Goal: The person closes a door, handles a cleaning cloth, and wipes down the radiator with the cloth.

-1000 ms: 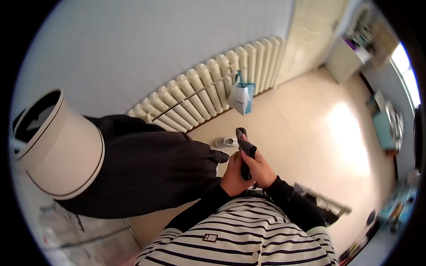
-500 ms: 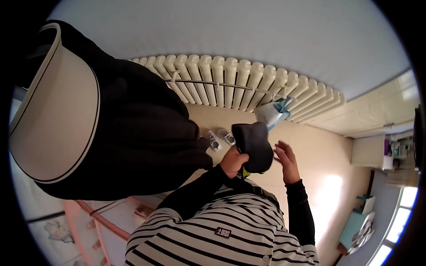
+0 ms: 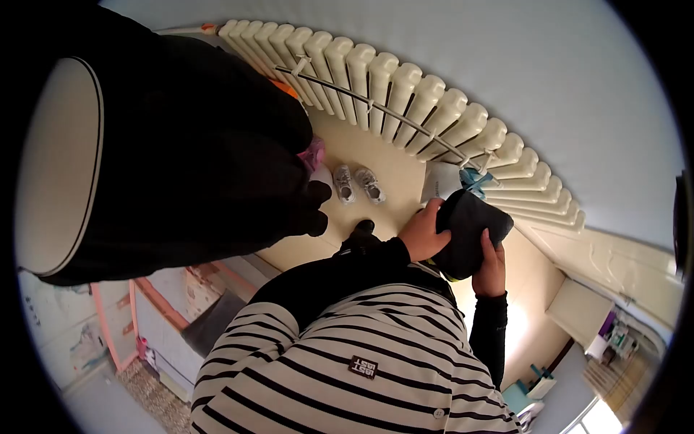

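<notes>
So the biggest thing in your frame is that black draped cloth (image 3: 188, 159) filling the upper left. Your striped shirt (image 3: 340, 347) takes up the bottom middle, and the cream radiator (image 3: 359, 69) arcs from upper left down to the right, against the wall. You've also got a pale curved piece with a dark rim line (image 3: 61, 173) at far left, right up against the cloth.

The black item (image 3: 470, 224) is right of centre, up off the floor between your hands, a bit of yellow-green showing at its lower edge. Behind it is a white and blue bag (image 3: 439, 181), partly hidden. Your left hand (image 3: 425, 233) pinches the item's left side, thumb bent in. Your right hand (image 3: 491, 271) has its lower right edge, digits close together; can't tell how the hidden fingertips sit. Smallest: grey shoes (image 3: 343, 186) on the floor, upper middle, side by side.
</notes>
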The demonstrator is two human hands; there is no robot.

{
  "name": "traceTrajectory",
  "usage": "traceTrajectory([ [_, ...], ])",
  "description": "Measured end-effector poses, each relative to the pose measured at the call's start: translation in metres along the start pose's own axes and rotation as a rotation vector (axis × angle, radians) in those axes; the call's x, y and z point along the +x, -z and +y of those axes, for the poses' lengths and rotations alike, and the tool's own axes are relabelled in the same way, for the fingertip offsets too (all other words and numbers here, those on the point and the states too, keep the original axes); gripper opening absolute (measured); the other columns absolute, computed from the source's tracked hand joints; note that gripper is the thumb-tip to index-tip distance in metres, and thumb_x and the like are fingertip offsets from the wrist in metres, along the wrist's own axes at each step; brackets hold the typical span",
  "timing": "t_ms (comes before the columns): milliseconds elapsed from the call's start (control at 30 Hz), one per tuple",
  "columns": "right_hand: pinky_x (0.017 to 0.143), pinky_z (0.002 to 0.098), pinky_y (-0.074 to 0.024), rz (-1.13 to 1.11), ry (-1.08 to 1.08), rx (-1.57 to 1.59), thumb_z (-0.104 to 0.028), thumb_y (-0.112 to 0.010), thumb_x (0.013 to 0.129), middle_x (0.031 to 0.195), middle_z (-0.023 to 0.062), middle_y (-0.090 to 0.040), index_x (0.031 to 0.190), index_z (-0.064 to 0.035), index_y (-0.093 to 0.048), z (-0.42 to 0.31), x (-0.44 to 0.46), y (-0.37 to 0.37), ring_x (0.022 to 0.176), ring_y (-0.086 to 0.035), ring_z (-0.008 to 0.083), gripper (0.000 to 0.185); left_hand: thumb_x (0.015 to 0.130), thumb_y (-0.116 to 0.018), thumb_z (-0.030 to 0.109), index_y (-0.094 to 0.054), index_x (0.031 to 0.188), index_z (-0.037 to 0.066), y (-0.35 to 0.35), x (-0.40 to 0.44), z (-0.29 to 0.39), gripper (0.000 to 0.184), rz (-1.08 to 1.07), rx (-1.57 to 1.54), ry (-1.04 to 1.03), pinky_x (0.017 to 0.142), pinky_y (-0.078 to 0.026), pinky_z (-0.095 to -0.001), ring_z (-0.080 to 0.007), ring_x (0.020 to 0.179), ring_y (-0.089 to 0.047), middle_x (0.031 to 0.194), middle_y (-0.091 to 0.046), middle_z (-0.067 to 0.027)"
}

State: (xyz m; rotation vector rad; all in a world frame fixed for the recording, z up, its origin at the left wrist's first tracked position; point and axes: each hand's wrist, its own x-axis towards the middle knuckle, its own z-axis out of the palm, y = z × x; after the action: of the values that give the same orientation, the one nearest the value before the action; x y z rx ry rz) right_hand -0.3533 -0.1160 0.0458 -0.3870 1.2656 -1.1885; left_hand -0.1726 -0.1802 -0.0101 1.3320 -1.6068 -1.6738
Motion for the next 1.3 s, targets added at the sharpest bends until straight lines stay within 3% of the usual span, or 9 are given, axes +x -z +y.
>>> traceTrajectory([
  [133,0.103,0.0328,-0.0473,-0.074,0.096,-0.187,-0.028,-0.057,0.105,0.132,0.0119,-0.063,0.137,0.0021,-0.052,-0.040,0.038,0.020,0.118,-0.061,0.0191,0.045,0.086,-0.075,0.021,-0.029,0.148,0.002,-0.027,0.032,0.013,0.079,0.237,0.135,-0.098,0.087,-0.053,-0.0365,-0.0337,0.106,-0.064,0.128,-0.057,-0.0244],
  [233,0.099,0.0303,-0.0479,-0.132,0.092,-0.279,-0.028,-0.057,0.104,0.127,0.0107,-0.065,0.135,0.0029,-0.054,-0.070,0.058,0.032,0.113,-0.062,0.0166,0.044,0.088,-0.073,0.020,-0.031,0.148,0.003,-0.050,0.050,0.022,0.075,0.285,0.100,-0.085,0.082,-0.053,-0.0347,-0.0292,0.104,-0.063,0.130,-0.053,-0.0225],
  [467,0.095,0.0283,-0.0490,-0.231,0.025,-0.287,-0.024,-0.057,0.105,0.121,0.0073,-0.067,0.130,0.0017,-0.058,-0.096,0.097,0.055,0.107,-0.063,0.0128,0.036,0.093,-0.068,0.022,-0.042,0.142,0.002,-0.075,0.062,0.042,0.059,0.270,-0.144,0.189,0.080,-0.053,-0.0345,-0.0219,0.086,-0.065,0.119,-0.060,-0.0175],
  [567,0.095,0.0284,-0.0489,-0.276,0.017,-0.293,-0.024,-0.058,0.105,0.121,0.0079,-0.067,0.130,0.0027,-0.058,-0.100,0.115,0.053,0.108,-0.063,0.0133,0.037,0.094,-0.068,0.023,-0.043,0.142,0.004,-0.067,0.058,0.041,0.057,0.320,-0.040,0.267,0.079,-0.053,-0.0342,-0.0205,0.084,-0.065,0.117,-0.062,-0.0160],
  [600,0.096,0.0285,-0.0489,-0.301,0.013,-0.308,-0.024,-0.058,0.105,0.121,0.0081,-0.067,0.130,0.0030,-0.058,-0.102,0.121,0.051,0.108,-0.063,0.0135,0.037,0.092,-0.069,0.024,-0.046,0.139,0.001,-0.066,0.057,0.038,0.057,0.363,-0.065,0.270,0.081,-0.054,-0.0373,-0.0261,0.087,-0.068,0.119,-0.063,-0.0209],
  [1067,0.098,0.0284,-0.0477,-0.413,-0.031,-0.350,-0.024,-0.059,0.104,0.124,0.0068,-0.066,0.131,0.0029,-0.057,-0.106,0.136,-0.009,0.109,-0.062,0.0128,0.038,0.093,-0.065,0.021,-0.050,0.134,0.002,-0.011,0.078,0.049,0.048,0.433,-0.187,0.284,0.086,-0.053,-0.0410,-0.0338,0.097,-0.068,0.118,-0.062,-0.0223],
  [1167,0.097,0.0284,-0.0483,-0.408,-0.006,-0.392,-0.023,-0.058,0.104,0.124,0.0074,-0.065,0.132,0.0033,-0.056,-0.094,0.146,-0.038,0.109,-0.062,0.0127,0.038,0.091,-0.066,0.018,-0.050,0.134,0.002,0.010,0.079,0.040,0.049,0.688,0.089,0.053,0.092,-0.051,-0.0421,-0.0358,0.104,-0.063,0.123,-0.058,-0.0226],
  [1200,0.096,0.0281,-0.0483,-0.397,0.011,-0.416,-0.023,-0.058,0.105,0.124,0.0075,-0.065,0.132,0.0034,-0.056,-0.091,0.147,-0.049,0.109,-0.061,0.0124,0.038,0.089,-0.066,0.016,-0.052,0.133,0.002,0.019,0.079,0.041,0.048,0.701,0.085,0.057,0.096,-0.048,-0.0431,-0.0373,0.109,-0.058,0.126,-0.056,-0.0223],
  [1300,0.095,0.0276,-0.0486,-0.373,0.060,-0.485,-0.021,-0.057,0.105,0.123,0.0079,-0.065,0.131,0.0041,-0.056,-0.089,0.149,-0.084,0.108,-0.061,0.0121,0.036,0.090,-0.065,0.017,-0.053,0.131,0.001,0.044,0.077,0.041,0.045,0.687,0.007,0.034,0.093,-0.050,-0.0422,-0.0367,0.106,-0.060,0.125,-0.056,-0.0218],
])
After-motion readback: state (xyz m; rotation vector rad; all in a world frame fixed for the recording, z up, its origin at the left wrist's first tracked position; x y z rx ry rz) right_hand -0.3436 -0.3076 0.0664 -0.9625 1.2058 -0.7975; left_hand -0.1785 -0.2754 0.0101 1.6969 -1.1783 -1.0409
